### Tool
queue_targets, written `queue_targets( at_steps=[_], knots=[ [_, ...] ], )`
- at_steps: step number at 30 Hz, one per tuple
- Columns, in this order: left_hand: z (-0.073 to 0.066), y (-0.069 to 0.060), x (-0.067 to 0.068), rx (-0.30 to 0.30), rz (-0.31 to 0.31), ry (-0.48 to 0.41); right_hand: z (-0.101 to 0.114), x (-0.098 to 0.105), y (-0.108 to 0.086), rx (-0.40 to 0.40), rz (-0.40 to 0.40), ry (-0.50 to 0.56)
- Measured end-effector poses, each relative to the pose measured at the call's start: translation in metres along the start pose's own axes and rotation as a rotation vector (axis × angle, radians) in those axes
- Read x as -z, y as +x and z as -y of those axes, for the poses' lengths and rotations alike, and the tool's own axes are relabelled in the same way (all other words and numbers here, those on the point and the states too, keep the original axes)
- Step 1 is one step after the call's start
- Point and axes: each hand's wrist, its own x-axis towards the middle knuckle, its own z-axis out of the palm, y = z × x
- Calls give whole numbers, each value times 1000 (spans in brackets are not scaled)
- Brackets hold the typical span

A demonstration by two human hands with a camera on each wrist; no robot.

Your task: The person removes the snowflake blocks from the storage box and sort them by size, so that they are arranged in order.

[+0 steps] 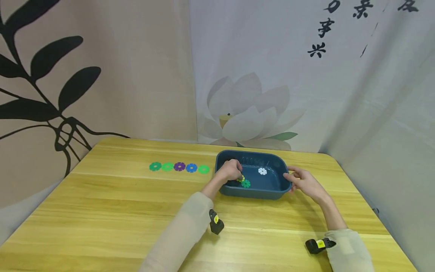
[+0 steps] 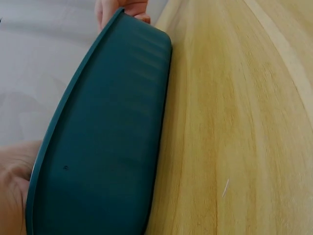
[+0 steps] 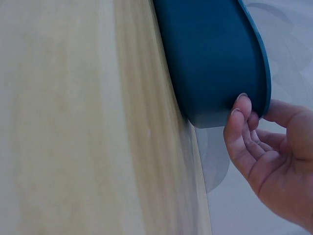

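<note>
A dark blue plastic basin [image 1: 251, 194] stands on the table, with a white snowflake disc [image 1: 262, 171] and a green snowflake disc [image 1: 246, 183] inside. My left hand [image 1: 230, 170] reaches over its left end, fingers curled down at a yellow snowflake disc [image 1: 241, 179] that they partly cover. In the left wrist view the basin wall [image 2: 98, 122] hides those fingertips. At the right end my right hand [image 1: 304, 182] grips the rim. The right wrist view shows its thumb and fingers [image 3: 237, 129] on either side of the basin's edge [image 3: 266, 73].
Left of the basin, several snowflake discs lie in a row: a dark green disc [image 1: 155, 166], a purple disc [image 1: 179, 166], a blue disc [image 1: 192, 168] and light green ones. The wooden table [image 1: 102, 211] meets a printed curtain [image 1: 153, 75] behind.
</note>
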Motion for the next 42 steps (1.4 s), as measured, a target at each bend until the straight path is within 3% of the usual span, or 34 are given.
queue_targets(
  at_steps=[5, 12, 15, 23, 28, 32, 42],
  knots=[
    [0, 2, 0, -7, 13, 73, 0, 0, 0, 5, -3, -1],
    [-1, 7, -2, 7, 83, 84, 1, -1, -1, 9, -1, 6],
    [-1, 6, -2, -5, 80, 92, 1, 0, -1, 7, 0, 9],
    [0, 1, -2, -17, 89, -26, 0, 0, -1, 6, -6, 4],
    [3, 1, -2, -114, 100, -153, 0, -1, 0, 10, -1, 8],
    [2, 1, -1, -213, 94, -179, 0, -1, 0, 7, 7, 19],
    [-3, -9, 13, -324, 20, -270, -1, 0, 1, 6, 5, 15]
  ],
)
